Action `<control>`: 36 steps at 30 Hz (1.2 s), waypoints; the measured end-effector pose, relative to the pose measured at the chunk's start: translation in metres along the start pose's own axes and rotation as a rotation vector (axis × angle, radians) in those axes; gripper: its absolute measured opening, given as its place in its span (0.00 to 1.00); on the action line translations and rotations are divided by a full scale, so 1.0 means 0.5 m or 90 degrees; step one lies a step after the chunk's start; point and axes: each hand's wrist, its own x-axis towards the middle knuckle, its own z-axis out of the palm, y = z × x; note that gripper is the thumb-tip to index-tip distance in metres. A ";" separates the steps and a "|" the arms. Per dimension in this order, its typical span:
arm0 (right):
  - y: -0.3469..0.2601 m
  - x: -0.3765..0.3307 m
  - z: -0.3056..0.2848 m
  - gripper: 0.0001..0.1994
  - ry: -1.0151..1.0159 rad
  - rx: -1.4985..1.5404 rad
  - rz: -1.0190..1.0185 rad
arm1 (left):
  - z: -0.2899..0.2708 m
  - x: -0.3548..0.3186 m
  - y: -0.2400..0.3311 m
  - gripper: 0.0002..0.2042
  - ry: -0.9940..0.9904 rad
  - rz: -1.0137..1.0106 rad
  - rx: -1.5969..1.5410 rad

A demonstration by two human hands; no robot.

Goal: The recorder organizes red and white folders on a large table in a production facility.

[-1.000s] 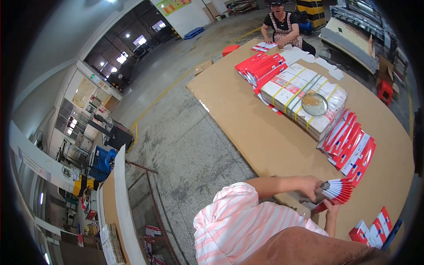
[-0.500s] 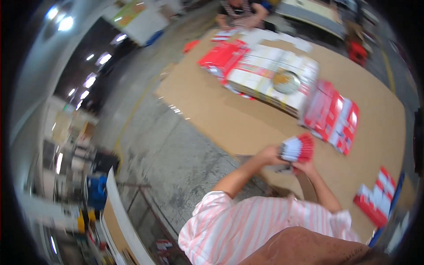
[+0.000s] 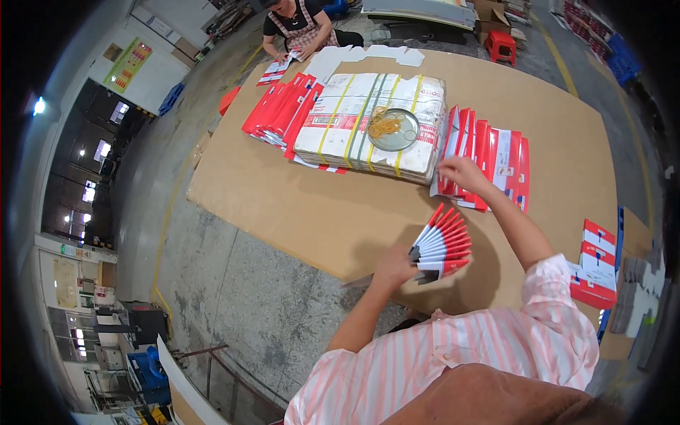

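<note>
While my left hand [image 3: 394, 265] clamps the fanned red cards [image 3: 440, 244] at centre frame, my right hand [image 3: 460, 172], its grip loose, touches the red stack [image 3: 496, 159], which could slide askew.

Left fingers [image 3: 405, 259] hidden beneath fanned red cartons [image 3: 443, 244].
</note>
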 end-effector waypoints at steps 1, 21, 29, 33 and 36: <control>0.001 0.058 0.017 0.11 0.047 -0.056 -0.015 | -0.011 -0.008 0.003 0.16 -0.001 -0.009 -0.022; 0.156 0.475 0.144 0.06 0.197 -0.478 -0.126 | -0.030 0.018 -0.007 0.36 -0.144 0.028 0.105; 0.161 0.463 0.105 0.06 0.152 -0.288 -0.036 | -0.031 0.018 -0.002 0.35 -0.145 0.022 0.107; 0.151 0.443 0.106 0.07 0.169 -0.361 -0.095 | -0.011 0.022 -0.006 0.35 -0.128 0.039 0.095; 0.133 0.448 0.126 0.07 0.183 -0.300 -0.096 | -0.014 0.022 -0.003 0.35 -0.093 0.058 0.075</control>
